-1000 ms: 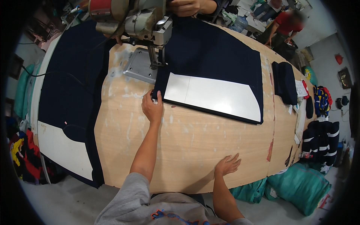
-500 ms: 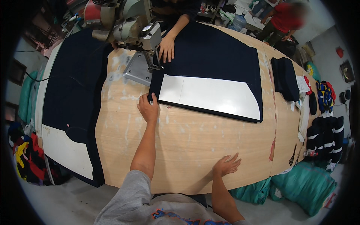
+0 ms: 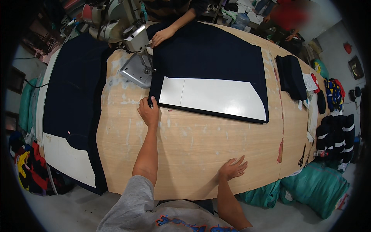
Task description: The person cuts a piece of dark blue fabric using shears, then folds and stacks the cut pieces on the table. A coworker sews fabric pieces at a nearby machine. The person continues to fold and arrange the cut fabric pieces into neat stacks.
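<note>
Co-worker's hand (image 3: 163,36) shifted across cloth (image 3: 206,52), bulging sack (image 3: 319,189)

Green sacks (image 3: 317,189) are bulging at lower right. Black scissors (image 3: 301,160) are lying just above them. Folded dark cloth (image 3: 291,79) is resting at upper right, white paper (image 3: 309,82) lying just beside it. White-banded dark bundles (image 3: 337,135) are sitting at far right. Red, black and yellow cloth heap (image 3: 29,166) is slumping at far left. Blue-tinted water jug (image 3: 242,21) is standing at top, blurred person in red (image 3: 288,15) showing nearby.
</note>
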`<state>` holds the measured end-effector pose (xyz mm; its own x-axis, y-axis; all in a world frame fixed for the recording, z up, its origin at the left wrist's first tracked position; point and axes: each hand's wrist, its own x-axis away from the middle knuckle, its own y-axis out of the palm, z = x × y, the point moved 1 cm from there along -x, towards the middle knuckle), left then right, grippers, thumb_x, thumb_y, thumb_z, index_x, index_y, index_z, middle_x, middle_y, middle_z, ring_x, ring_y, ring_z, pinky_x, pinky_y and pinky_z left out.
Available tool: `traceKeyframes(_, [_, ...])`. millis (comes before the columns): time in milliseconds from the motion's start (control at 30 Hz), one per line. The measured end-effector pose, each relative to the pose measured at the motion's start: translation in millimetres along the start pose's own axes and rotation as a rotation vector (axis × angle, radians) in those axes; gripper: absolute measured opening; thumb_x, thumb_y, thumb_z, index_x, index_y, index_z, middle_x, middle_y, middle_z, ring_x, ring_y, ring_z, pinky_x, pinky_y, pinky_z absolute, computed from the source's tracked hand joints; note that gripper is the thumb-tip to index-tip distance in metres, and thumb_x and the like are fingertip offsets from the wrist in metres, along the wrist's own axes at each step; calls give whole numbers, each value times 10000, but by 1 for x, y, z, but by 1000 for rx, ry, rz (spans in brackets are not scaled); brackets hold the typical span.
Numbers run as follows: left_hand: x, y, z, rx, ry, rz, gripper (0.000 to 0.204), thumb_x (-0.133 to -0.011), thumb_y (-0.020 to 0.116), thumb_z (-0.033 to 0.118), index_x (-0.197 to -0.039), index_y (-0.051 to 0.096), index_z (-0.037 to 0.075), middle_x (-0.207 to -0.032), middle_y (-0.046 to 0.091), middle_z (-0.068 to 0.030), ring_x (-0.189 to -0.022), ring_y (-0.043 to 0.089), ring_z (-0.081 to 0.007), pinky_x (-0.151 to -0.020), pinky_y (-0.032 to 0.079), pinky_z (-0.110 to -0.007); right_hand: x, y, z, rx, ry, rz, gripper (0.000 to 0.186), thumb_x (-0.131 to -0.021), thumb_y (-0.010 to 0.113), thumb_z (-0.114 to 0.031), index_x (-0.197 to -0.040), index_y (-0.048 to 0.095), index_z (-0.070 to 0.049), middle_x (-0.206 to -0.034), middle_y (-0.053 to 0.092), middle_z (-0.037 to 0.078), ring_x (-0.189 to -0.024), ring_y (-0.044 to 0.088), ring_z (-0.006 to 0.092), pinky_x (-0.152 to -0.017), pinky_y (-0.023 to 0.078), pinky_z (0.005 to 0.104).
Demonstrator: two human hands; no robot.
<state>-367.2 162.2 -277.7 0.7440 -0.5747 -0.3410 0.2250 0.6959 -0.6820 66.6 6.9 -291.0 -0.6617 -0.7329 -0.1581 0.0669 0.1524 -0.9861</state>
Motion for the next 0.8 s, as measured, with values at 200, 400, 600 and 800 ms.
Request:
traceKeyframes(200, [2,-1,3,29,-11,12,312,-1051,658,332,-1106,701,29,-1131,707,-130,-990,655,-347,-940,464,-456,1,2,3,-23,12,-4,570,-1125,476,-360,-1664,416,-187,-1713,340,220,-1598,309,377,-1291,232,619])
traceKeyframes(400, [1,-7,5,60,-11,56,368,-1046,683,369,-1199,735,39,-1146,712,-140,-1086,657,-336,-991,465,-441,1,5,2,-13,6,6,560,-1130,463,-381,-1663,408,-218,-1709,353,218,-1600,309,363,-1283,238,615])
traceKeyframes(600, [-31,-6,18,-29,-326,-256,859,-964,564,797,-1287,744,22,-1258,749,-211,-1255,648,-397,-1094,441,-546,1,11,4,23,9,25,554,-1136,431,-410,-1666,399,-251,-1706,372,202,-1590,327,356,-1271,252,606])
traceKeyframes(800, [-66,-3,15,-77,-463,-614,919,-842,742,752,-1280,692,-54,-1247,752,-258,-1297,661,-404,-1132,462,-506,2,16,10,70,16,24,550,-1141,396,-435,-1662,407,-261,-1702,383,192,-1582,345,337,-1262,263,592])
